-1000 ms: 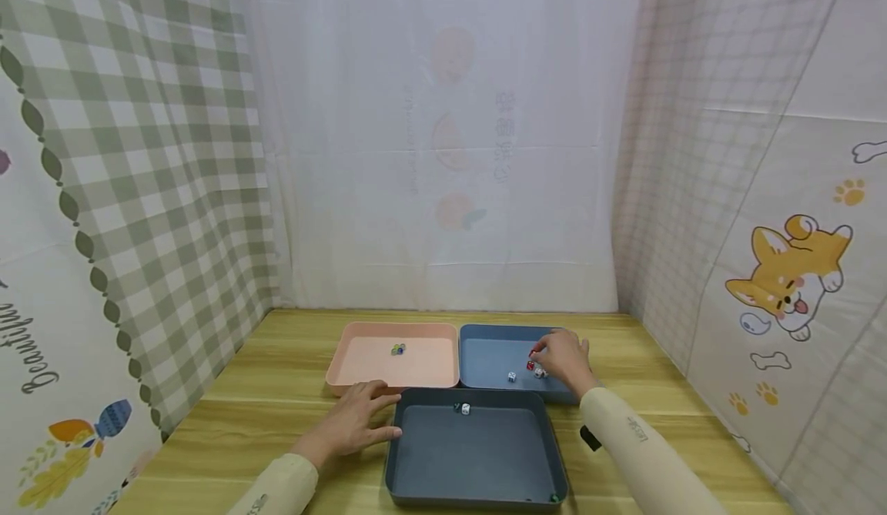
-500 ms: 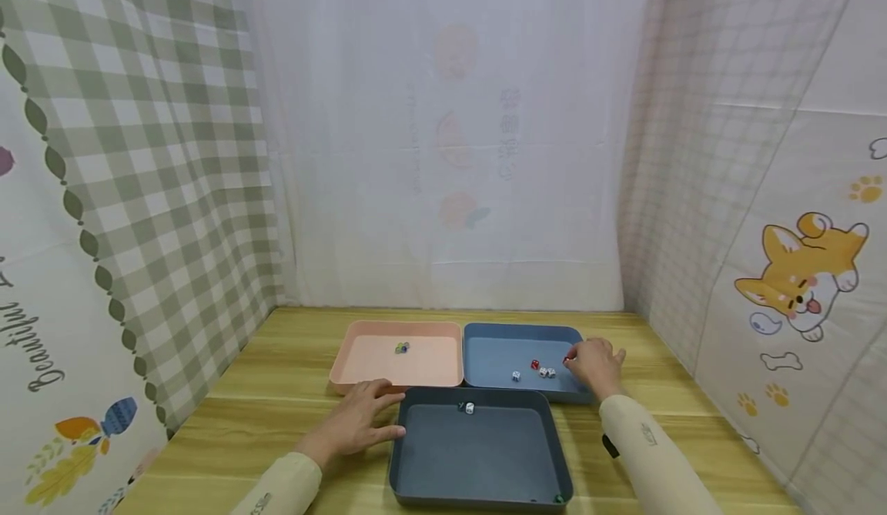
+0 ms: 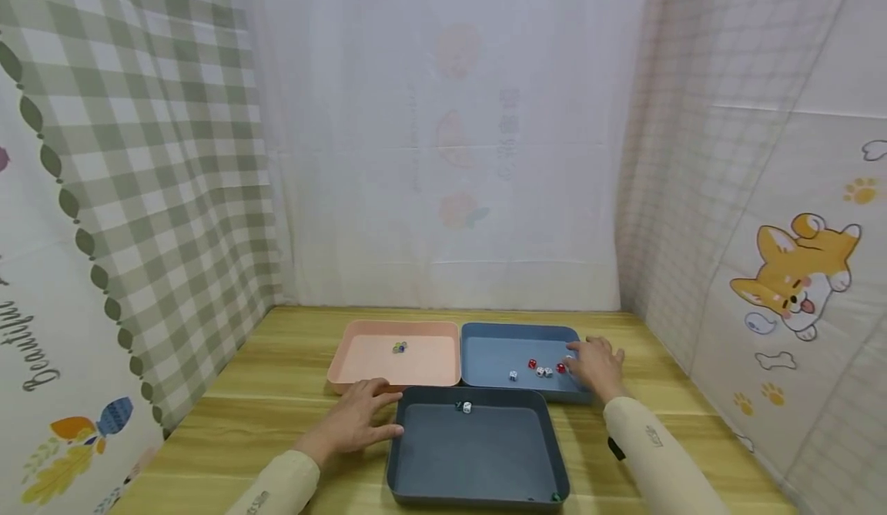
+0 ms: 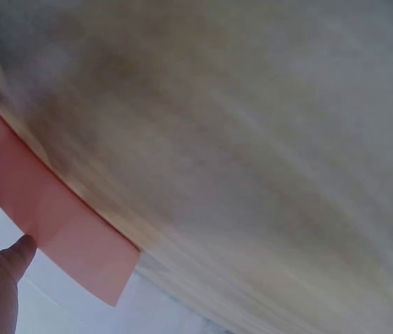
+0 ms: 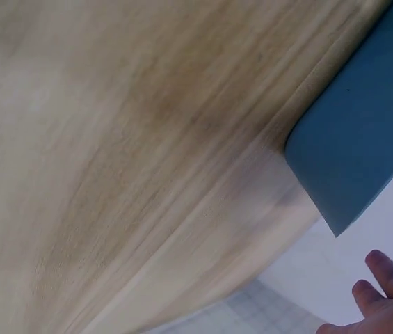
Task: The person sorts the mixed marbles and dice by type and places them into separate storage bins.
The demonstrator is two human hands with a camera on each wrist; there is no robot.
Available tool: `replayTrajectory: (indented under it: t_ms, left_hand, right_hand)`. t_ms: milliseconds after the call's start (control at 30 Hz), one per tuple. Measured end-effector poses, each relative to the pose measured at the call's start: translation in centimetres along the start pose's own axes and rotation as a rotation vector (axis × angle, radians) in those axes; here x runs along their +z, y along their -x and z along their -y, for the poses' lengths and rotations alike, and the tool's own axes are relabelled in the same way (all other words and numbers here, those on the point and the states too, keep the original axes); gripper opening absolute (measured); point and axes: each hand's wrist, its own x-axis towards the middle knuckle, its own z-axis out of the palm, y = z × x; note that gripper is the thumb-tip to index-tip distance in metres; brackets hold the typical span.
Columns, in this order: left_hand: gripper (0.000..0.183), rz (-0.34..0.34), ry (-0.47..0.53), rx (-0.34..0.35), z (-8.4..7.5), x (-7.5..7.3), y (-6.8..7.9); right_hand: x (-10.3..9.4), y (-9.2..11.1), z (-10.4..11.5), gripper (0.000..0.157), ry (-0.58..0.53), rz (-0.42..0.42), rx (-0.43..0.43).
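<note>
My right hand (image 3: pixel 599 366) is over the right end of the blue tray (image 3: pixel 509 334), fingers spread, with nothing seen between them. Beside its fingertips lie a red die (image 3: pixel 560 368) and a white die (image 3: pixel 569 359), the latter partly hidden. More dice sit to the left in that tray: another red die (image 3: pixel 532 363), a white die (image 3: pixel 513 376) and a close white pair. The left hand (image 3: pixel 355 419) has its fingers extended at the left edge of the dark grey tray (image 3: pixel 478 453). Its fingers also show near the pink tray's wall (image 4: pixel 64 209) in the left wrist view.
The pink tray (image 3: pixel 374 369) holds a small cluster of yellow, green and blue translucent dice (image 3: pixel 399 347). A white die (image 3: pixel 467 407) and dark green dice lie in the grey tray. Wooden tabletop (image 3: pixel 263 392) surrounds the trays; curtains hang on three sides.
My right hand carried a red die rightward within the blue tray and let it go; its fingers are now spread. The left hand stays at the grey tray's edge.
</note>
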Motion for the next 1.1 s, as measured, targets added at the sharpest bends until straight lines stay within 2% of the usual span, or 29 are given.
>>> replayTrajectory:
  t_ms: [233, 400, 600, 800, 967, 1100]
  left_hand:
    - [0.063, -0.003, 0.005, -0.035, -0.4, -0.4, -0.4]
    - [0.057, -0.036, -0.006, -0.034, -0.7, -0.5, -0.7]
    - [0.049, -0.092, -0.035, -0.022, -0.5, 0.0, -1.0]
    - [0.045, -0.093, -0.055, -0.035, -0.6, 0.2, -1.6]
    - [0.047, -0.093, -0.028, -0.022, -0.7, 0.0, -1.3]
    - [0.052, -0.072, -0.02, -0.015, -0.7, -0.1, -0.7]
  right_hand:
    - [-0.2, 0.3, 0.5, 0.043, -0.012, 0.0, -0.06]
    - [0.0, 0.8, 0.8, 0.043, 0.011, 0.002, -0.126]
    - [0.7, 1.3, 1.5, 0.042, 0.043, -0.009, -0.215]
    - [1.4, 2.1, 2.1, 0.04, 0.021, -0.041, -0.286]
    - [1.4, 2.4, 2.8, 0.039, -0.039, -0.048, -0.321]
    - [1.1, 2.4, 4.4, 0.04, -0.154, -0.046, -0.312]
